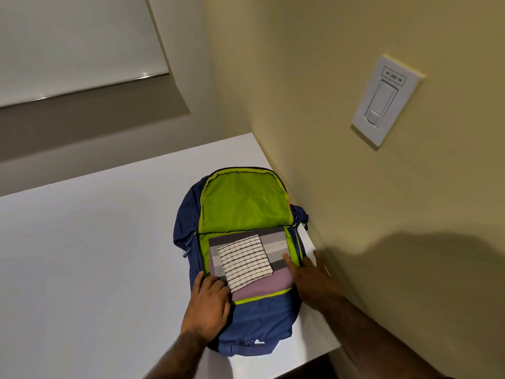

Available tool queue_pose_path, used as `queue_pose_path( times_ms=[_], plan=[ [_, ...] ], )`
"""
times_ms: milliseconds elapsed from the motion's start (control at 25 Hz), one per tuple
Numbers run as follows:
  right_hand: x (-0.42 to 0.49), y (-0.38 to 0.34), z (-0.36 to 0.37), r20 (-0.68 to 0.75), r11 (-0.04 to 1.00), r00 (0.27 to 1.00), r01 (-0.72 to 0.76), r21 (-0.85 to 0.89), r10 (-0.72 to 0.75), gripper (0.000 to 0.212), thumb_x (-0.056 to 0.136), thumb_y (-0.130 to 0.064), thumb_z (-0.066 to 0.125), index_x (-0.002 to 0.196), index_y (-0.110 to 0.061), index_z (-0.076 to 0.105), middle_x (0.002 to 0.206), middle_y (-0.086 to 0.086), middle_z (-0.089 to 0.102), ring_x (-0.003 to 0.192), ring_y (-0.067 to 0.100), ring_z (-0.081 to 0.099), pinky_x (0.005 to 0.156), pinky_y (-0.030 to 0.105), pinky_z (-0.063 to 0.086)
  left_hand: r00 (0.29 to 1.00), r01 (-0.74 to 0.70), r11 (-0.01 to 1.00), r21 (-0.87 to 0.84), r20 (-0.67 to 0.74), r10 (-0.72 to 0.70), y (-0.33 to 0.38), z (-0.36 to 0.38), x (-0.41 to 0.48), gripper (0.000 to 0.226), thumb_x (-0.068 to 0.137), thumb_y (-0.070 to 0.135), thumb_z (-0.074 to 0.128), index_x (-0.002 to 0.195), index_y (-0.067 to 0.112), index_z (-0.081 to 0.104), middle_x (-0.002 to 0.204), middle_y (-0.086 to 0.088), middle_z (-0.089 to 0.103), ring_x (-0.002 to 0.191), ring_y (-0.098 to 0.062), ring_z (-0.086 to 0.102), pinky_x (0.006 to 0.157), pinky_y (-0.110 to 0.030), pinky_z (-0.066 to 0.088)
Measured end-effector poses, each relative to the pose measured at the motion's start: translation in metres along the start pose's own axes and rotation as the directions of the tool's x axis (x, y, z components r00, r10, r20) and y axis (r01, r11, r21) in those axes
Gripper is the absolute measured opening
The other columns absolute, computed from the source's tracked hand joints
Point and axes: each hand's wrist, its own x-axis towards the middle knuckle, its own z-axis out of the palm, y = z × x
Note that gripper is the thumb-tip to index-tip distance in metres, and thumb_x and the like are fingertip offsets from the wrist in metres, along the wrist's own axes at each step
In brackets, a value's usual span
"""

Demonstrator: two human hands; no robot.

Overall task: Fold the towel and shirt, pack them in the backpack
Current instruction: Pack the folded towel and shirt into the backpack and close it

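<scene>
1. Dim, warm indoor light; the white surface [82,255] reads pale and even.
2. A broad soft shadow darkens the wall [328,77] at lower right.
3. A small glint sits on the blind rail [144,75].
4. Wide-angle distortion bends straight edges; the corners look soft.

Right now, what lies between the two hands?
In the head view, the folded white striped cloth lies between the left hand and right hand, atop the grey and purple cloth in the open backpack.

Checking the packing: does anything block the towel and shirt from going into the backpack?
Nothing visible does. The folded shirt already lies in the open backpack with the towel on top; the left hand and right hand rest at the compartment's edges.
</scene>
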Motion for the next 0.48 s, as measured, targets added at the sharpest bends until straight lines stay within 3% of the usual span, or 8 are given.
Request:
queue_pose_path(
  times_ms=[80,160,200,240,280,360,480],
  plan=[
    [-0.001,-0.004,-0.003,-0.011,0.997,1.000,0.025,-0.067,-0.026,0.086,0.084,-0.012,0.059,0.160,-0.006,0.019,0.137,0.019,0.058,0.131,0.037,0.049,0.115,0.059,0.020,0.994,-0.011,1.000,-0.024,0.112,0.014,0.006,-0.009,0.002,0.023,0.086,0.032,0.049,0.085,0.028,0.072,0.089,0.012,0.068,0.094,-0.018,0.056,0.108,-0.046,0.038],
    [0.002,-0.007,-0.010,0.018,0.994,0.999,0.034,-0.103,-0.032,0.081,0.062,-0.024,0.076,0.139,-0.009,0.059,0.091,0.012,0.072,0.087,0.028,0.067,0.087,0.042,0.032,0.981,-0.006,0.999,-0.031,0.193,0.012,0.011,-0.016,0.002,0.035,0.086,0.034,0.040,0.091,0.027,0.074,0.091,0.011,0.068,0.096,-0.019,0.053,0.105,-0.044,0.039],
    [0.005,-0.006,-0.010,-0.040,0.996,0.998,0.040,-0.085,-0.043,0.077,0.056,-0.024,0.078,0.131,-0.012,0.067,0.074,0.007,0.069,0.072,0.024,0.065,0.075,0.038,0.030,0.976,-0.005,1.000,-0.024,0.219,0.010,0.014,-0.020,0.001,0.039,0.086,0.034,0.037,0.097,0.028,0.074,0.096,0.011,0.068,0.101,-0.019,0.052,0.108,-0.044,0.035],
    [0.004,-0.002,-0.016,-0.017,0.999,0.999,0.043,0.021,-0.043,0.075,0.064,-0.021,0.074,0.137,-0.014,0.062,0.075,0.008,0.069,0.071,0.024,0.065,0.073,0.037,0.031,0.969,0.004,1.000,-0.027,0.245,0.003,0.016,-0.024,0.000,0.040,0.087,0.033,0.035,0.102,0.027,0.072,0.102,0.010,0.067,0.106,-0.019,0.050,0.113,-0.044,0.029],
    [0.002,0.004,-0.023,-0.089,0.982,0.996,0.046,0.184,-0.030,0.072,0.078,-0.015,0.064,0.148,-0.016,0.050,0.089,0.011,0.071,0.082,0.027,0.066,0.076,0.038,0.036,0.963,0.024,0.999,-0.042,0.271,-0.012,0.018,-0.029,-0.001,0.040,0.088,0.032,0.035,0.106,0.027,0.070,0.107,0.008,0.066,0.111,-0.019,0.048,0.117,-0.043,0.022],
    [-0.008,0.012,-0.033,0.066,0.830,0.998,-0.043,0.557,0.007,0.067,0.090,-0.006,0.049,0.154,-0.023,0.038,0.116,0.012,0.067,0.101,0.029,0.064,0.086,0.033,0.044,0.948,0.080,0.991,-0.104,0.317,-0.043,0.019,-0.034,-0.006,0.039,0.087,0.031,0.035,0.115,0.027,0.063,0.115,0.001,0.063,0.118,-0.022,0.045,0.121,-0.041,0.013],
    [-0.024,0.007,-0.038,0.097,0.701,0.995,-0.075,0.709,0.007,0.059,0.087,-0.005,0.051,0.144,-0.022,0.049,0.110,-0.002,0.063,0.101,0.018,0.062,0.088,0.024,0.046,0.926,0.126,0.973,-0.195,0.376,-0.045,0.019,-0.030,-0.016,0.058,0.084,0.031,0.038,0.141,0.035,0.044,0.135,-0.003,0.052,0.132,-0.027,0.036,0.120,-0.041,0.018]
  ],
)
